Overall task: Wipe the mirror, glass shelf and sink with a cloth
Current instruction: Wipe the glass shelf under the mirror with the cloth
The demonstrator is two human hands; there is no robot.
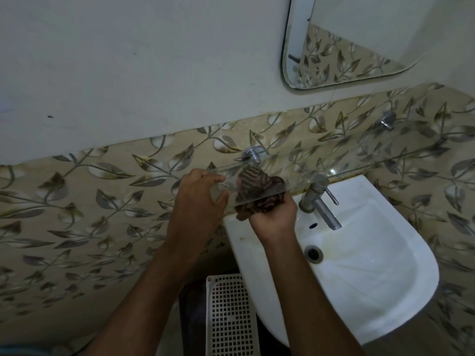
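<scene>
Above the white ceramic sink (365,291), the right hand (273,218) clenched a brown striped cloth (257,188) against the clear glass shelf (334,170); the left hand (198,201) gripped the shelf's end.

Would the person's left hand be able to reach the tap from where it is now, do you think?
Probably not directly: the left hand grips the glass shelf, and the right hand with the cloth lies between it and the tap.
</scene>
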